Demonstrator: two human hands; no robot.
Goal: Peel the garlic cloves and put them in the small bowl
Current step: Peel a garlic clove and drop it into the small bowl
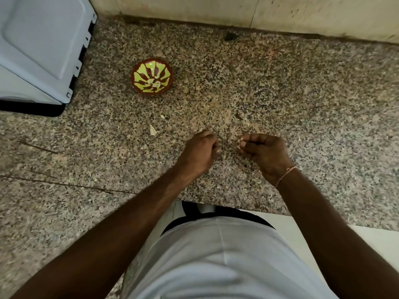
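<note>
A clove is pinched between thumb and fingertips of the right hand; a thread band is worn at that wrist; the left hand is curled just beside it, and whether anything is gripped cannot be told; both are held over the counter; skin scraps lie near; the bowl, well apart at far left, holds pale cloves; a white appliance stands beyond.

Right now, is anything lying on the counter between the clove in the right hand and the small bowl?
Only scraps: two pale peel pieces lie on the granite counter near the line from the garlic clove, pinched in the right hand, to the small bowl. They are flat and would not block a lifted clove.
</note>
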